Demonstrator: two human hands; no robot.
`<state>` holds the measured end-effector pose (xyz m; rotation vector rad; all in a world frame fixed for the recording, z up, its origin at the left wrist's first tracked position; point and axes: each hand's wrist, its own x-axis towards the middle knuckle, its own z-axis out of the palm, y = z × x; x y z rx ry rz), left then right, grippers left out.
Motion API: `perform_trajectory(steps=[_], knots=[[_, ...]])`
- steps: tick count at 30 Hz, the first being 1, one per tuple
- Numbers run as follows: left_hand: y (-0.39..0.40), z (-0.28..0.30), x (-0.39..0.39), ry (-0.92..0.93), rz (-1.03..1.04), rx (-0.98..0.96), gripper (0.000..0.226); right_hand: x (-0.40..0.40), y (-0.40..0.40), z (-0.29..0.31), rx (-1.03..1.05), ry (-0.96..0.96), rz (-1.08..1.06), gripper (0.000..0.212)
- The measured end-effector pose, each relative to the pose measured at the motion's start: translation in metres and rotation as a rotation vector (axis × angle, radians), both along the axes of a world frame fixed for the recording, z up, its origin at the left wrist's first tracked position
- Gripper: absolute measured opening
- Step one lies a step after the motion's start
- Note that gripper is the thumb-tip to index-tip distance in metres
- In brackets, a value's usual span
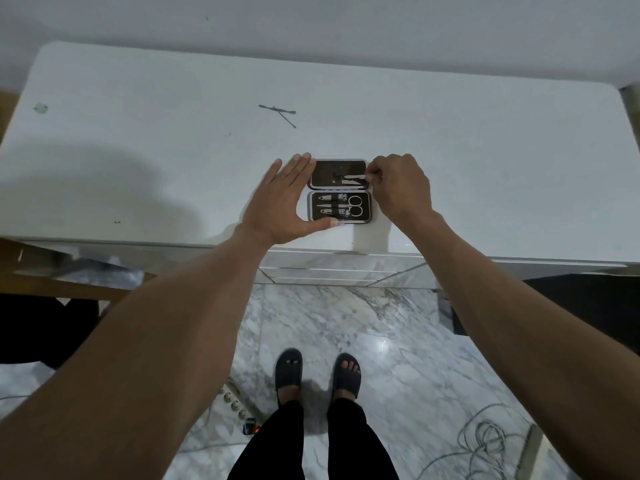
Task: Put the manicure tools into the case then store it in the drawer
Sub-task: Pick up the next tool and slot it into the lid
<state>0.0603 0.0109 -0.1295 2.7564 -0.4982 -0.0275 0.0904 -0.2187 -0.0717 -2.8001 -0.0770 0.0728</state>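
The left hand lies flat and open, steadying the case; the right hand pinches a tool. Better slide it slowly under the strap, keeping the case fixed.

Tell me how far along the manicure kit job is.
Done: scissors and clippers sit strapped in the near half of the open case. In hand: the right hand pinches a tool at the far half while the left hand steadies the case. Left: two thin tools lie on the tabletop; the case is unclosed and not in the drawer.
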Motion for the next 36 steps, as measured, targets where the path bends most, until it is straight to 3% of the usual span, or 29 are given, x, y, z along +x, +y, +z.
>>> perform_trajectory(steps=[17,36], knots=[[0.001,-0.006,0.001,-0.042,-0.005,-0.019,0.122,0.013,0.029,-0.005,0.029,-0.021,0.094,0.018],[0.001,-0.007,0.002,-0.046,-0.012,-0.04,0.122,0.017,0.027,-0.007,0.165,0.048,0.003,0.019]])
